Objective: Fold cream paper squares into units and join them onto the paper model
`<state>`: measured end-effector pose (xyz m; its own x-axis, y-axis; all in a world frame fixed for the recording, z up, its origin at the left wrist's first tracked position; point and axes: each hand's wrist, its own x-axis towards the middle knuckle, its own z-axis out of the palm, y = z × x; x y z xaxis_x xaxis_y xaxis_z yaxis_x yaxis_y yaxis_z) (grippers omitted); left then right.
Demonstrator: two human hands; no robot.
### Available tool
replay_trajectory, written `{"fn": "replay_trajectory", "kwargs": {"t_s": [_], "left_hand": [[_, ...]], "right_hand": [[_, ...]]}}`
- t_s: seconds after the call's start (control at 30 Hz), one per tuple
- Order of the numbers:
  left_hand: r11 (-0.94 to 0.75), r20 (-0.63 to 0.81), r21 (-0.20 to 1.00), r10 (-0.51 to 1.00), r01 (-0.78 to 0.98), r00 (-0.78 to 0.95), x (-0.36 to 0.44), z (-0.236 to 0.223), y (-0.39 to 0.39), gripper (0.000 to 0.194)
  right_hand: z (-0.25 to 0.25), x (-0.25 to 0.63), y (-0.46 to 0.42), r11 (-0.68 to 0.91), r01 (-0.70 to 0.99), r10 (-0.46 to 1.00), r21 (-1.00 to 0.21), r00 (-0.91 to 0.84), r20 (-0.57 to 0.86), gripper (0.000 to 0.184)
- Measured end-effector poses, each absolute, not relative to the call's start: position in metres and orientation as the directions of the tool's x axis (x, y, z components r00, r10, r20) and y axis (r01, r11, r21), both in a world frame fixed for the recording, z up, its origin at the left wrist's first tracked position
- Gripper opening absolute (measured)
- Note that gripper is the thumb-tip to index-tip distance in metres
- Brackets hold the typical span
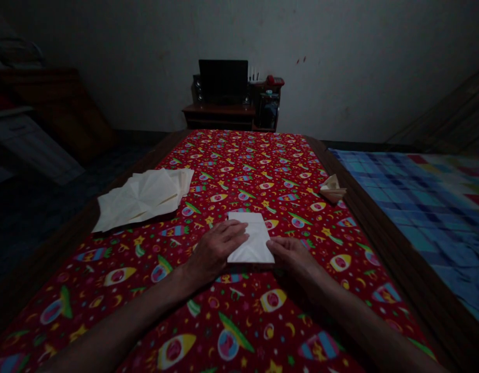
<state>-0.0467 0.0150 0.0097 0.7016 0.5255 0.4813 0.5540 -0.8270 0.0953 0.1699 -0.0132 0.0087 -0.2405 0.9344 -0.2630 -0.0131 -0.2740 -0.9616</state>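
Observation:
A folded sheet of white paper (252, 241) lies on the red tablecloth in front of me, with crease lines near its lower edge. My left hand (220, 243) rests over its left side, fingers stretched flat across the surface. At the right edge, my right hand (292, 254) pinches the paper between thumb and fingers. Off to the left is a pile of creased, unfolded pale paper sheets (146, 197). A small folded paper piece (333, 189) with pointed flaps sits near the table's right edge.
The red patterned tablecloth (247, 155) covers a long table with a dark wooden rim (379, 233). Beyond it stands a desk with a monitor (223, 80) and a red telephone (275, 81). A blue checked cover (403, 207) lies at right. Wooden cabinet (64, 103) at left.

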Motion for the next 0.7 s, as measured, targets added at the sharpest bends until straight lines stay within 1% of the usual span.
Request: {"fn": "replay_trajectory", "kwargs": {"t_s": [0.03, 0.07, 0.1, 0.17, 0.2, 0.27, 0.3, 0.33, 0.4, 0.43, 0.53, 0.6, 0.7], "left_hand": [[-0.838, 0.483, 0.12, 0.518, 0.533, 0.706, -0.048, 0.007, 0.015, 0.03], [-0.84, 0.473, 0.147, 0.524, 0.523, 0.709, -0.049, 0.005, 0.014, 0.029], [-0.835, 0.455, 0.176, 0.538, 0.521, 0.709, -0.05, 0.002, 0.013, 0.029], [-0.815, 0.409, 0.238, 0.577, 0.528, 0.707, -0.052, -0.003, 0.011, 0.032], [-0.805, 0.395, 0.265, 0.593, 0.531, 0.702, -0.052, -0.005, 0.01, 0.033], [-0.791, 0.39, 0.303, 0.612, 0.531, 0.688, -0.053, -0.009, 0.009, 0.035], [-0.789, 0.395, 0.315, 0.615, 0.528, 0.683, -0.053, -0.01, 0.009, 0.036], [-0.789, 0.402, 0.322, 0.615, 0.523, 0.679, -0.054, -0.011, 0.009, 0.036], [-0.792, 0.412, 0.329, 0.611, 0.515, 0.676, -0.053, -0.012, 0.009, 0.036], [-0.792, 0.415, 0.331, 0.61, 0.513, 0.674, -0.053, -0.012, 0.009, 0.035], [-0.786, 0.424, 0.345, 0.618, 0.514, 0.661, -0.054, -0.01, 0.008, 0.031], [-0.771, 0.438, 0.365, 0.636, 0.521, 0.635, -0.056, -0.009, 0.008, 0.024], [-0.706, 0.426, 0.449, 0.708, 0.548, 0.563, -0.058, -0.008, 0.01, 0.017]], "right_hand": [[0.011, 0.175, -0.013, -0.2, 0.138, 0.945, -0.97, -0.233, -0.228, 0.039], [0.013, 0.182, -0.013, -0.101, 0.29, 0.963, -0.951, -0.212, -0.167, 0.044], [0.014, 0.189, -0.012, 0.02, 0.439, 0.98, -0.898, -0.187, -0.069, 0.044], [0.013, 0.202, -0.01, 0.141, 0.553, 0.981, -0.821, -0.191, 0.04, 0.033], [0.011, 0.206, -0.009, 0.27, 0.623, 0.957, -0.734, -0.259, 0.132, 0.029], [0.006, 0.209, -0.008, 0.5, 0.663, 0.863, -0.558, -0.434, 0.257, 0.03], [0.002, 0.208, -0.008, 0.581, 0.649, 0.812, -0.491, -0.506, 0.291, 0.034], [-0.002, 0.206, -0.008, 0.632, 0.629, 0.773, -0.452, -0.55, 0.316, 0.038], [-0.008, 0.199, -0.007, 0.679, 0.604, 0.734, -0.418, -0.578, 0.356, 0.042], [-0.011, 0.196, -0.006, 0.688, 0.599, 0.726, -0.41, -0.576, 0.377, 0.041], [-0.018, 0.193, 0.0, 0.679, 0.594, 0.734, -0.432, -0.532, 0.423, 0.028], [-0.019, 0.195, 0.004, 0.647, 0.605, 0.762, -0.463, -0.496, 0.417, 0.021], [-0.014, 0.197, 0.009, 0.585, 0.636, 0.811, -0.503, -0.477, 0.339, 0.02]]}}
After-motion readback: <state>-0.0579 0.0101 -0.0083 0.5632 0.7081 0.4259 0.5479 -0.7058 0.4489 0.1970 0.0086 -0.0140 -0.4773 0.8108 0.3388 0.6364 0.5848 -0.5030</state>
